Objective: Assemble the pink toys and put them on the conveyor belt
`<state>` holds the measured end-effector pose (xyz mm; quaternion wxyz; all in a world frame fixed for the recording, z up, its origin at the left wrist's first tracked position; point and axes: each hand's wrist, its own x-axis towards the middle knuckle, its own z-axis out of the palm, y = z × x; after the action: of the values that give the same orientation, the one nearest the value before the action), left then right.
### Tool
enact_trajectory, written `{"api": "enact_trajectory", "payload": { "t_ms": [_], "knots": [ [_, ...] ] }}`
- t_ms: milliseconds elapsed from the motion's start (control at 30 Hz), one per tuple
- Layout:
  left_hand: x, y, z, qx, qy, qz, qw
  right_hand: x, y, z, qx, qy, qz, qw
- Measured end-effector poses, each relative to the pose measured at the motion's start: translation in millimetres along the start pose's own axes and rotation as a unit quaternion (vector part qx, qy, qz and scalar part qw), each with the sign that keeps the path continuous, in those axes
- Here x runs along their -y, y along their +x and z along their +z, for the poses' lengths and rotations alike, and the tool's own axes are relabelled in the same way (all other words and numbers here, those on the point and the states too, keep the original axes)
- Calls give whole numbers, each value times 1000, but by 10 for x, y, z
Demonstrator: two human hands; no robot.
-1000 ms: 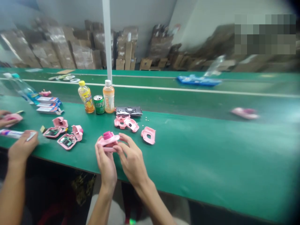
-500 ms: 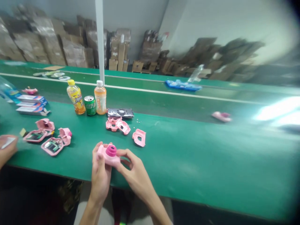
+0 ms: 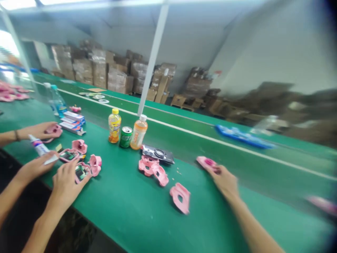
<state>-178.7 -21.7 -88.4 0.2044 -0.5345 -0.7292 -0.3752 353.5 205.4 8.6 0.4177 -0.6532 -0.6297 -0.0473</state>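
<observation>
Labels: the yellow bottle (image 3: 114,125), green can (image 3: 126,137) and orange bottle (image 3: 138,133) stood too blurred to read.
Right hand (image 3: 223,181): fingers spread, pressed flat on a pink shell (image 3: 207,162), arm stretched out.
Left hand (image 3: 68,181): spread, resting against an open pink shell (image 3: 82,172) on the green bench (image 3: 131,211).
Co-worker: one hand (image 3: 37,168) held a white tube (image 3: 39,145); the other hand (image 3: 43,130) touched a pink piece (image 3: 54,131).

Pale grey walls (image 3: 265,42) all round, brown cardboard cartons (image 3: 116,75) stacked high along the back, thin white post (image 3: 152,59), long green conveyor belt (image 3: 297,154) running past, bright strip lights (image 3: 19,2) overhead. Basic warehouse setup tbh.
</observation>
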Motion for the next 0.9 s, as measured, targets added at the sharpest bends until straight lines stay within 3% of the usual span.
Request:
{"api": "enact_trajectory", "payload": {
  "t_ms": [67, 100, 167, 233, 300, 367, 400, 467, 533, 600, 700, 767, 833, 900],
  "knots": [
    [47, -6, 17, 35, 0, 24, 999, 28, -1, 79, -19, 6, -16, 1000],
    [-28, -48, 11, 50, -6, 28, 998, 72, -83, 85, -32, 12, -28, 999],
    [-350, -203, -14, 74, -12, 20, 997, 236, -399, 40, -58, 25, -66, 996],
    [-811, -428, -48, 94, -11, 9, 995, 521, -876, -44, -34, 65, -134, 988],
    [-1271, -674, -93, 97, -17, 4, 995, 907, -1395, -112, 79, 151, -224, 960],
    [-1594, -876, -145, 99, -49, 8, 994, 1294, -1811, -116, 232, 200, -237, 922],
    [-1677, -939, -165, 99, -74, 7, 992, 1446, -1951, -96, 280, 216, -226, 908],
    [-1681, -966, -173, 98, -120, 1, 988, 1613, -2093, -51, 337, 243, -201, 887],
    [-1528, -866, -136, 113, -133, 11, 984, 1622, -2116, -51, 345, 252, -191, 884],
    [-1332, -694, -92, 165, -141, 63, 974, 1584, -2109, -113, 296, 231, -200, 905],
    [-1173, -449, -120, 269, -230, 105, 929, 1670, -2140, -225, 190, 199, -251, 928],
    [-1197, -364, -206, 304, -310, 63, 899, 1846, -2188, -234, 190, 182, -296, 918],
    [-1277, -356, -286, 321, -379, 6, 868, 2044, -2236, -171, 236, 158, -328, 901],
    [-1352, -404, -319, 311, -427, -61, 847, 2181, -2278, -64, 267, 147, -337, 891]
  ]
}}
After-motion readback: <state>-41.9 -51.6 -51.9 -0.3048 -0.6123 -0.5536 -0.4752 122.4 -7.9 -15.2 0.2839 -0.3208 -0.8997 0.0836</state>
